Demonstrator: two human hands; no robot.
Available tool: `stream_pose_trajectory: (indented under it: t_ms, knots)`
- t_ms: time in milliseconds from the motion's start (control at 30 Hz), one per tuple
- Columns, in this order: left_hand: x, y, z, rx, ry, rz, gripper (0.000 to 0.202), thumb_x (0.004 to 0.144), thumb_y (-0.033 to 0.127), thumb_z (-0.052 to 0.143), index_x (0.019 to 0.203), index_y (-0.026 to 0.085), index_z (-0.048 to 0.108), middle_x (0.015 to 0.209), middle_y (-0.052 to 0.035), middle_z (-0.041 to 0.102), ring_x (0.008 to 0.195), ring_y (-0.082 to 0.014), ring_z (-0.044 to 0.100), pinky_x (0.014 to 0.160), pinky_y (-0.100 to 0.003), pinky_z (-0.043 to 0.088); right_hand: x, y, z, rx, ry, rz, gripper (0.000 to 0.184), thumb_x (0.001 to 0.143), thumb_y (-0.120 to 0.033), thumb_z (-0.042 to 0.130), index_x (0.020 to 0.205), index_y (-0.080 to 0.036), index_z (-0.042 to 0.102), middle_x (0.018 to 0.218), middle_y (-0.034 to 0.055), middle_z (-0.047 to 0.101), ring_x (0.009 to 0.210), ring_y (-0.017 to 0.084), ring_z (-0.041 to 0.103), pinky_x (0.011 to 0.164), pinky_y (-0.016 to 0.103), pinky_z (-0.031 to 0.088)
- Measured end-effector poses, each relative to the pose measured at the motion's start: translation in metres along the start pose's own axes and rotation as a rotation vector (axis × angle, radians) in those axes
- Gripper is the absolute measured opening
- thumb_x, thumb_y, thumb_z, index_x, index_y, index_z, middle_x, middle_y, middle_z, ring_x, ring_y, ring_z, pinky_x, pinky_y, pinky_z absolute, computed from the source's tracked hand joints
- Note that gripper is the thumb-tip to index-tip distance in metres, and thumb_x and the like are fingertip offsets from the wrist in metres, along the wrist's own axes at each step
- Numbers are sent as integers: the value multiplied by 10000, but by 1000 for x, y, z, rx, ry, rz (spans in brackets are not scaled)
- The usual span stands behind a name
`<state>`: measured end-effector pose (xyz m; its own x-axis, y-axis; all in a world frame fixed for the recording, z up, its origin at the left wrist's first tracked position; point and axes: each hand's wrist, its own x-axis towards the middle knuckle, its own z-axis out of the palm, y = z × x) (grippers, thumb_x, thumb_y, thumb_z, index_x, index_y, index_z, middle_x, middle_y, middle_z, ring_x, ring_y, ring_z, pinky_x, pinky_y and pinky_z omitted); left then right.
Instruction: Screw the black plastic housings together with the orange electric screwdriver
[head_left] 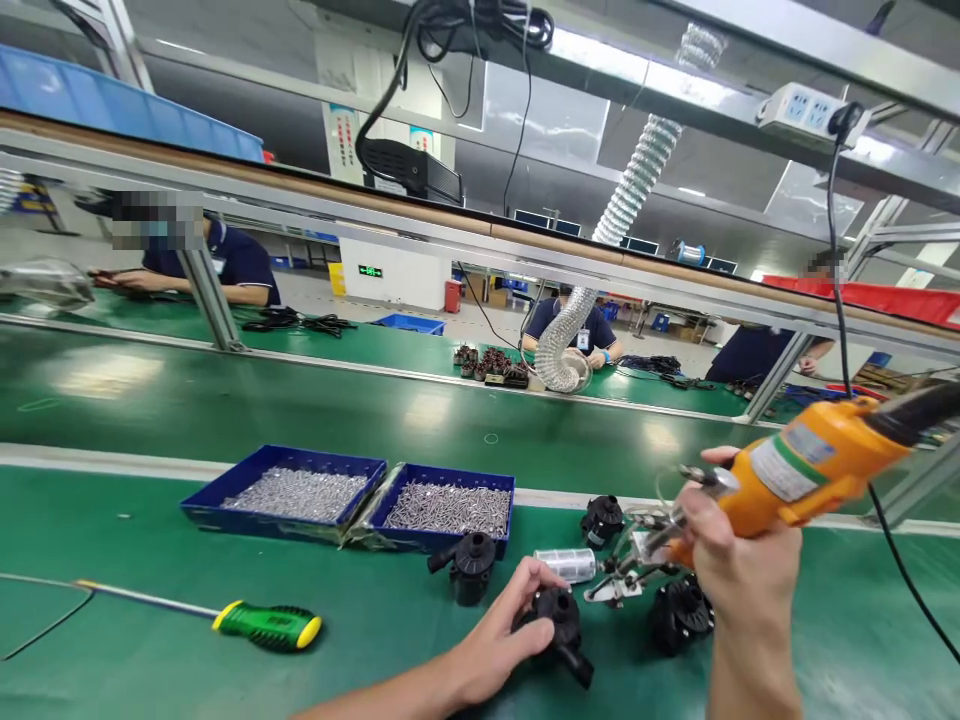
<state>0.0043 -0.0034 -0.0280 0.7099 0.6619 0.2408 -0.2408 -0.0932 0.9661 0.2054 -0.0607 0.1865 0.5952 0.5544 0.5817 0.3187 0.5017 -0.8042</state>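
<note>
Under left hand [491, 650], black pump housing [559, 615], right hand [739, 570] above

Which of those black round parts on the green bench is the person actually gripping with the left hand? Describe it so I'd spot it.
Start at the two blue trays of screws on the green bench. In front of them, nearest the camera, the left hand rests on a black pump housing. Unlike the other black housings, it alone is under fingers.

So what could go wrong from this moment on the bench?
The left hand only rests on the black pump housing, so it might twist under the orange electric screwdriver in the right hand. Its cord trails over the bench and could snag the loose housing.
</note>
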Motion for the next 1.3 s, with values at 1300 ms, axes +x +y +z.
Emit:
stream_pose_trajectory:
  t_ms: [1300]
  knots:
    - [10,6,5,-143,130,-132,488,780,397,903,1115,191,614,1137,-41,612,1083,-227,587,1004,-368,497,-24,15,47,28,-135,-39,358,707,-281,844,930,-177,585,646,-59,546,512,81,511,501,185,493]
